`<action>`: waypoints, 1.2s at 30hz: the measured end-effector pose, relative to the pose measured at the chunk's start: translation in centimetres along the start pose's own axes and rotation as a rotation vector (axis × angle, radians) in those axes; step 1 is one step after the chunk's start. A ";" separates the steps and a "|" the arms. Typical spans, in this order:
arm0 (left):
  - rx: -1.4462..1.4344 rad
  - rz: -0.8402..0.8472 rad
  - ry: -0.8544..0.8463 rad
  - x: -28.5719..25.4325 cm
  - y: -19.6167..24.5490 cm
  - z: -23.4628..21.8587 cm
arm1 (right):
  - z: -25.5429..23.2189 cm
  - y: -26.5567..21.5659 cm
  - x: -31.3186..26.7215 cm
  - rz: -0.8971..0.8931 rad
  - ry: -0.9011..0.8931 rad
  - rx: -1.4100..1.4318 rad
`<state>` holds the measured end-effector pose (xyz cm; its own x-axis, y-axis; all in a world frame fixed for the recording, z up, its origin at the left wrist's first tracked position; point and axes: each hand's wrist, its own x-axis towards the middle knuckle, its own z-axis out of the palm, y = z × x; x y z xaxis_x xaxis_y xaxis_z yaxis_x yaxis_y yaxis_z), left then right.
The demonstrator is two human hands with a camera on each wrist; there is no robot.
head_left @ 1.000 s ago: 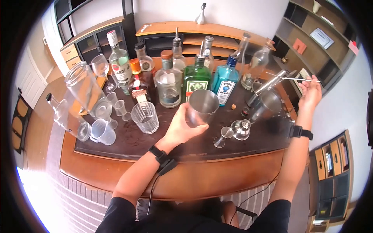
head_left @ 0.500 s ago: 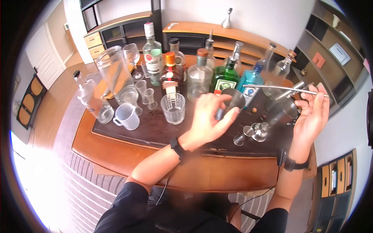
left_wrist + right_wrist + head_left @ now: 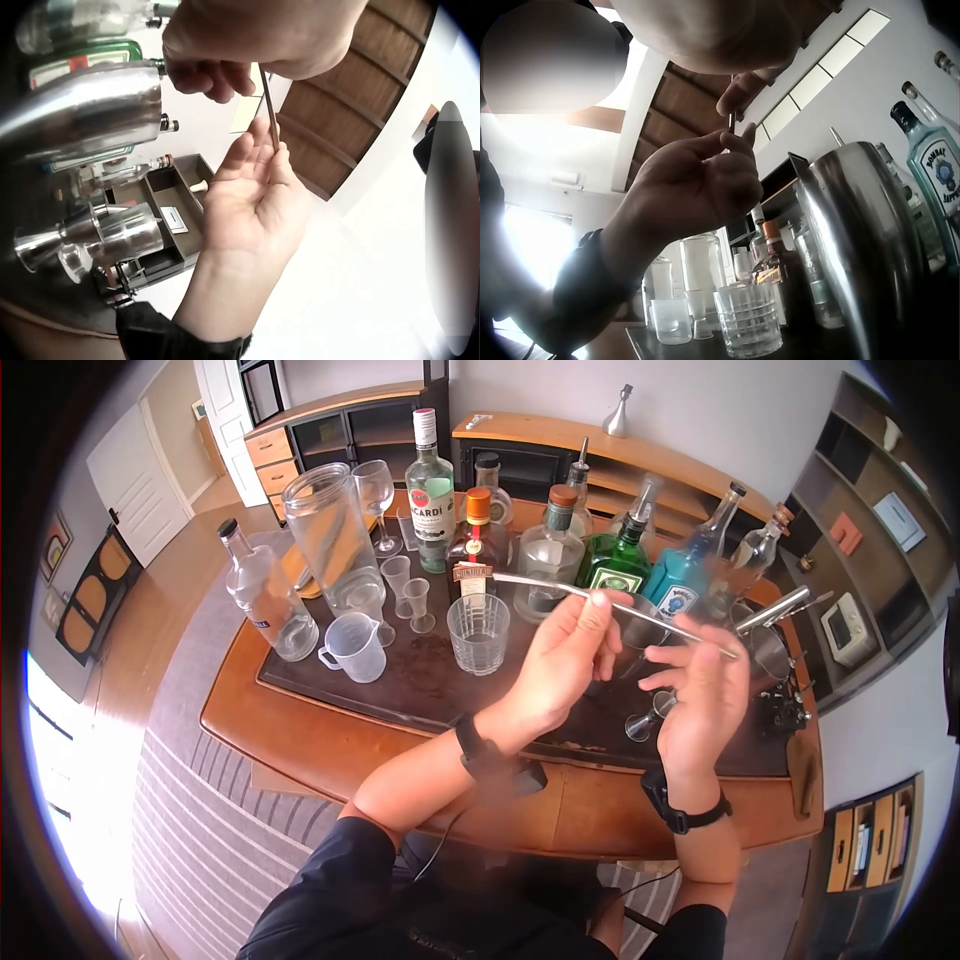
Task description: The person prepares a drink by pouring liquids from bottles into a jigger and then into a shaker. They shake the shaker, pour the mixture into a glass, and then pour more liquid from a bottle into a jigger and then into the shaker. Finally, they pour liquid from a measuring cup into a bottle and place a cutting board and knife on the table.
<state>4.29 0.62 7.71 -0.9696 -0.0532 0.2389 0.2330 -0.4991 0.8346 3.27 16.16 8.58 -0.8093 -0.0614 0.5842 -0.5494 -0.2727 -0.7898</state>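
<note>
A thin metal rod (image 3: 540, 582) is held across both hands above the table. The left hand (image 3: 565, 660) pinches it near its middle between thumb and finger. The right hand (image 3: 700, 705) pinches its right end, other fingers loosely spread. In the left wrist view the right hand (image 3: 251, 199) holds the rod (image 3: 268, 105) palm up. The right wrist view shows the left hand (image 3: 694, 180) pinching it. A metal shaker tin (image 3: 862, 240) stands close by, partly hidden behind the hands in the head view. Left of the hands stands a cut-glass tumbler (image 3: 478, 635).
Several bottles, among them a green bottle (image 3: 612, 565) and a blue bottle (image 3: 680, 585), stand behind the hands. To the left are a measuring cup (image 3: 355, 648), small glasses, a large jar (image 3: 335, 545) and a clear bottle (image 3: 268, 600). A metal jigger (image 3: 640, 728) is below the right hand.
The left hand has let go of the tin and taken hold of the rod. The right hand has moved left with the rod. The head view has shifted.
</note>
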 end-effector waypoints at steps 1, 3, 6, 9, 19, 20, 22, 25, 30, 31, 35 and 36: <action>0.012 0.033 0.027 0.1 0.4 -0.3 | 0.1 0.1 -0.1 0.043 -0.026 0.004; 0.064 0.100 0.080 0.6 1.7 -1.0 | 0.4 -0.2 -0.2 0.229 -0.076 -0.044; 0.264 0.261 0.141 1.8 4.1 -4.4 | 0.2 0.6 -0.7 0.406 -0.198 -0.054; 0.749 0.414 0.313 2.5 5.9 -8.8 | -0.2 1.7 -1.7 0.438 -0.296 -0.083; 1.508 0.277 0.051 2.2 5.2 -14.4 | -0.1 3.2 -2.5 0.530 -0.449 -0.092; 1.498 0.208 0.032 2.0 5.0 -13.9 | -0.1 3.5 -2.5 0.537 -0.449 -0.088; 1.468 0.126 0.013 1.8 4.9 -13.2 | -0.3 4.0 -2.6 0.548 -0.450 -0.079; 1.420 0.072 0.009 1.5 4.9 -12.6 | -0.5 4.1 -2.6 0.587 -0.464 -0.114; 1.356 0.039 -0.014 1.4 4.9 -12.6 | -1.0 4.6 -2.6 0.590 -0.478 -0.118; 1.357 0.068 -0.035 1.5 4.7 -12.8 | -1.0 4.6 -2.6 0.593 -0.482 -0.123; 1.380 0.167 -0.103 1.9 3.7 -13.1 | -1.0 4.7 -2.6 0.581 -0.480 -0.110; 1.390 0.189 -0.117 1.9 3.6 -13.1 | -1.0 4.8 -2.6 0.579 -0.481 -0.111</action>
<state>2.30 -12.62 4.68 -0.9202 0.0828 0.3825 0.3060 0.7617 0.5711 2.57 16.02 3.09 -0.8089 -0.5841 0.0673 -0.1026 0.0276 -0.9943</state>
